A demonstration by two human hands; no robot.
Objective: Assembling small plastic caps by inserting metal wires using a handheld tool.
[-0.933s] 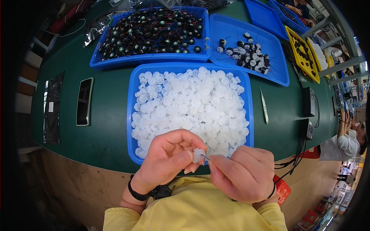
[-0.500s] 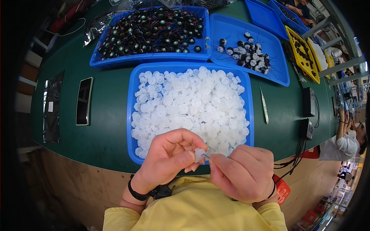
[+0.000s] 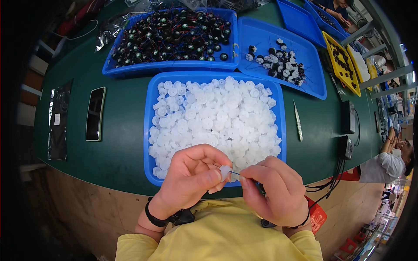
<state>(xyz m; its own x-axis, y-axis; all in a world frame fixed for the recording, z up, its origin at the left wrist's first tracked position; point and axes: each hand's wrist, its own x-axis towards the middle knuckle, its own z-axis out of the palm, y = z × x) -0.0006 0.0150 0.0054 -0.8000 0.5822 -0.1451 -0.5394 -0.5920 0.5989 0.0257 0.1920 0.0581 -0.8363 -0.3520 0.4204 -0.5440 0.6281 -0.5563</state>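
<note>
Over the near edge of a blue tray [image 3: 149,126], my left hand [image 3: 189,174] pinches a small translucent white plastic part [image 3: 225,172] between thumb and fingertips. A thin blue wire [image 3: 235,173] runs from that part to my right hand [image 3: 276,189], whose thumb and forefinger are closed on it. On the left-hand side of the part a short dark wire end pokes out. Whatever else lies under the right hand's curled fingers is mostly hidden. Many similar white plastic parts [image 3: 217,113] fill the tray beneath.
Behind stands a blue tray [image 3: 170,66] of black round components with wires; right of it, another blue tray [image 3: 261,30] holds black-and-white assemblies. Tweezers [image 3: 298,121] and black boxes [image 3: 347,117] lie right; a phone [image 3: 95,114] and dark plastic bag [image 3: 58,124] left. Other people sit at far right.
My right hand has drawn slightly right, away from the white part, and more blue wire shows between them. A dark wire end now shows at the part's other side.
</note>
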